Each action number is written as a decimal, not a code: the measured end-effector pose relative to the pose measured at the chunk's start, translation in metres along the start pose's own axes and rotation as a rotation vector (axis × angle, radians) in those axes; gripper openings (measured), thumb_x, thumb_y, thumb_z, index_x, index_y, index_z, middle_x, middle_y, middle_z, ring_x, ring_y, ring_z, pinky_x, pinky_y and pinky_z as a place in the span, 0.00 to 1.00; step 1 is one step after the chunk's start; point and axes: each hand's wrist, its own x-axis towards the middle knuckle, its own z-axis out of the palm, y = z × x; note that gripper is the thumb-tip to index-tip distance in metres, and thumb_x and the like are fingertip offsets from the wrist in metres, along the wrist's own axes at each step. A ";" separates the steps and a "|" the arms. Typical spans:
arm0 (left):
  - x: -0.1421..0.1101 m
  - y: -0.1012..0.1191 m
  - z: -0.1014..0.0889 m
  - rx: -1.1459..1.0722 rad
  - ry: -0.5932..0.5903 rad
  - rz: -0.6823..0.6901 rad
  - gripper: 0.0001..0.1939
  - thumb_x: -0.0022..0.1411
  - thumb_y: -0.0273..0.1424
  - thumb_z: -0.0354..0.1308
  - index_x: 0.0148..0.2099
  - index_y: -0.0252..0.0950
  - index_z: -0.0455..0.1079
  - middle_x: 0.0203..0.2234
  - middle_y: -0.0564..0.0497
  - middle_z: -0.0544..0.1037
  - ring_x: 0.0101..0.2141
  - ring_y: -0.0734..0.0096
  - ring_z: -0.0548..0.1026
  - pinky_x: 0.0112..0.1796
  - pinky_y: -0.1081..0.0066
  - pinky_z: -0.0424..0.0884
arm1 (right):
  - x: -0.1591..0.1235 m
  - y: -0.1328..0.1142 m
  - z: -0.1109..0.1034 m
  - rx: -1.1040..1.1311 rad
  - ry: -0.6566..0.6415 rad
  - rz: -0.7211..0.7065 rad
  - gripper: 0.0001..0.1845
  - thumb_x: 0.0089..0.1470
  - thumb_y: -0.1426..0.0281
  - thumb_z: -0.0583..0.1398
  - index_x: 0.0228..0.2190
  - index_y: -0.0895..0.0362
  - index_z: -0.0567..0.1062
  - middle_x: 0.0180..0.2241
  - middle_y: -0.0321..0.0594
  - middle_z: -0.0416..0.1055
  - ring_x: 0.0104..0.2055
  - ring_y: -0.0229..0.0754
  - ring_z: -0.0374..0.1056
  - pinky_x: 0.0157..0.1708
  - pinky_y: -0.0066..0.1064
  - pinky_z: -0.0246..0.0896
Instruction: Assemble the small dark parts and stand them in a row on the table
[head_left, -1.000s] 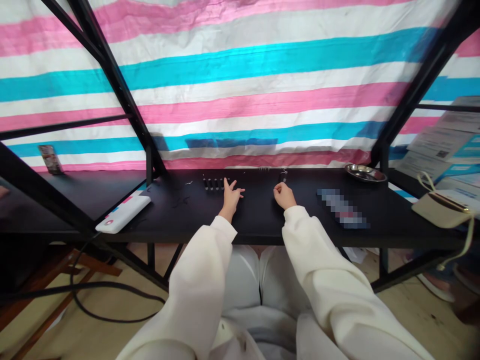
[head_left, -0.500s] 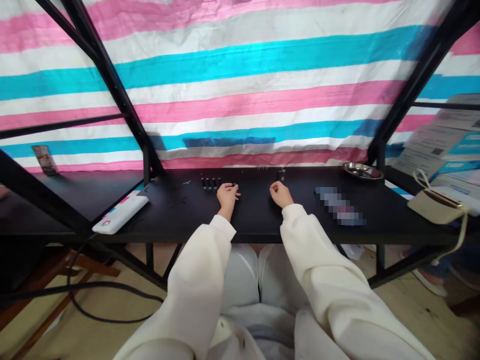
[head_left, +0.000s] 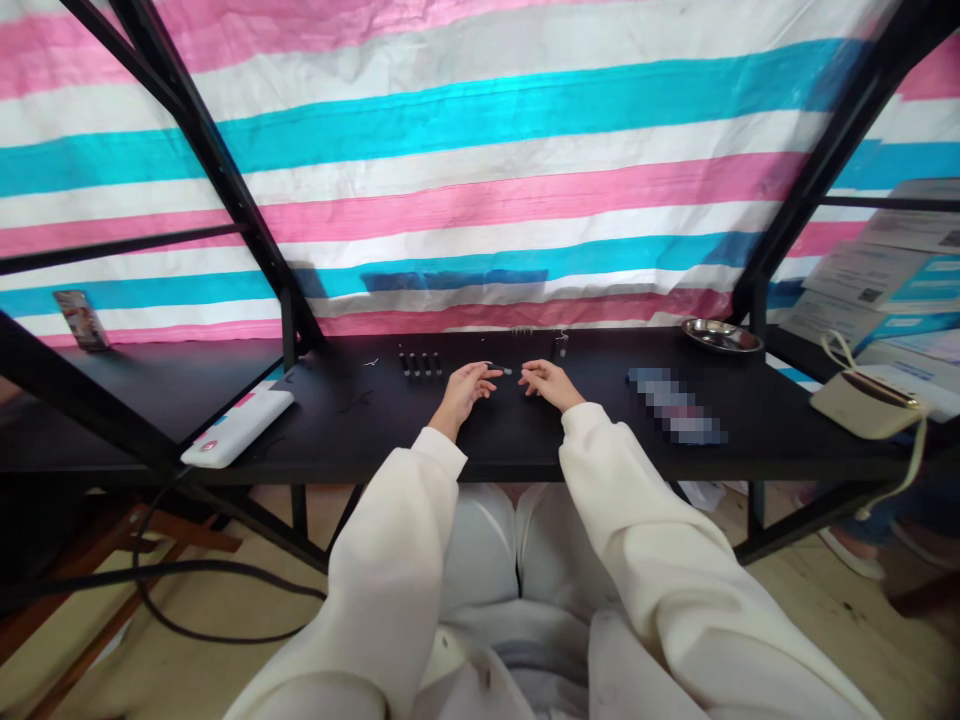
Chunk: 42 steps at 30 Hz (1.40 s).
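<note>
My left hand (head_left: 465, 387) and my right hand (head_left: 550, 381) meet over the middle of the black table (head_left: 390, 430). Between their fingertips is a small thin silvery part (head_left: 504, 370); the left fingers pinch one end, and the right fingers reach toward the other. A row of small dark upright pieces (head_left: 421, 363) stands just left of my left hand. Another small dark piece (head_left: 560, 345) stands behind my right hand near the back edge. Both arms wear white sleeves.
A white device with pink and blue marks (head_left: 238, 424) lies at the left. A metal dish (head_left: 721, 335) sits at back right, a blurred flat object (head_left: 676, 404) near it, a beige pouch (head_left: 862, 403) at far right. Black frame posts rise on both sides; a cable loops on the floor.
My left hand went from open near the row of pieces to pinching a small part, moving right. My right hand moved left toward it, so the hands now nearly touch.
</note>
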 end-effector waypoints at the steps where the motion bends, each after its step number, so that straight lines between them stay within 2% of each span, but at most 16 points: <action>1: -0.001 0.000 0.001 -0.012 -0.049 -0.017 0.09 0.57 0.27 0.53 0.41 0.29 0.66 0.33 0.40 0.78 0.19 0.78 0.72 0.19 0.79 0.64 | 0.000 -0.001 0.000 0.036 -0.024 0.012 0.16 0.45 0.60 0.61 0.34 0.58 0.68 0.28 0.40 0.74 0.20 0.33 0.65 0.22 0.27 0.60; 6: -0.004 0.000 0.001 0.015 -0.204 -0.069 0.13 0.54 0.24 0.57 0.44 0.29 0.66 0.39 0.38 0.77 0.21 0.77 0.74 0.21 0.78 0.66 | -0.002 -0.004 0.000 0.168 -0.085 0.007 0.20 0.40 0.56 0.64 0.30 0.58 0.69 0.26 0.39 0.74 0.21 0.34 0.66 0.22 0.26 0.59; 10: -0.005 -0.001 0.000 0.034 -0.256 -0.081 0.15 0.53 0.24 0.57 0.46 0.29 0.66 0.40 0.37 0.76 0.22 0.76 0.74 0.22 0.78 0.67 | -0.003 -0.007 -0.001 0.219 -0.073 -0.003 0.22 0.37 0.55 0.65 0.28 0.58 0.70 0.24 0.38 0.73 0.21 0.34 0.66 0.24 0.27 0.60; 16: -0.004 -0.003 0.001 0.031 -0.196 -0.074 0.12 0.54 0.24 0.57 0.42 0.28 0.67 0.39 0.36 0.76 0.21 0.75 0.74 0.20 0.78 0.66 | -0.004 -0.010 -0.001 0.229 -0.035 0.003 0.22 0.35 0.54 0.66 0.27 0.58 0.70 0.21 0.35 0.70 0.20 0.33 0.65 0.23 0.28 0.59; 21: -0.008 0.001 0.004 0.029 -0.274 -0.109 0.15 0.51 0.25 0.60 0.43 0.28 0.68 0.39 0.37 0.76 0.23 0.72 0.76 0.21 0.77 0.68 | -0.004 -0.007 0.001 0.193 -0.072 -0.013 0.22 0.35 0.53 0.65 0.27 0.58 0.70 0.20 0.35 0.69 0.20 0.33 0.64 0.22 0.27 0.59; 31: -0.007 0.000 0.006 0.089 -0.202 -0.089 0.13 0.52 0.27 0.60 0.41 0.28 0.68 0.36 0.38 0.77 0.21 0.75 0.75 0.20 0.79 0.66 | -0.004 -0.007 0.002 0.165 -0.068 -0.040 0.21 0.36 0.54 0.65 0.26 0.58 0.70 0.19 0.35 0.69 0.20 0.33 0.64 0.22 0.27 0.60; 42: -0.007 -0.001 0.005 0.106 -0.184 -0.066 0.13 0.53 0.27 0.60 0.41 0.28 0.68 0.37 0.38 0.77 0.22 0.76 0.74 0.20 0.79 0.65 | -0.002 -0.005 0.002 0.141 -0.050 -0.074 0.21 0.37 0.54 0.64 0.26 0.58 0.70 0.20 0.35 0.69 0.20 0.34 0.64 0.24 0.29 0.60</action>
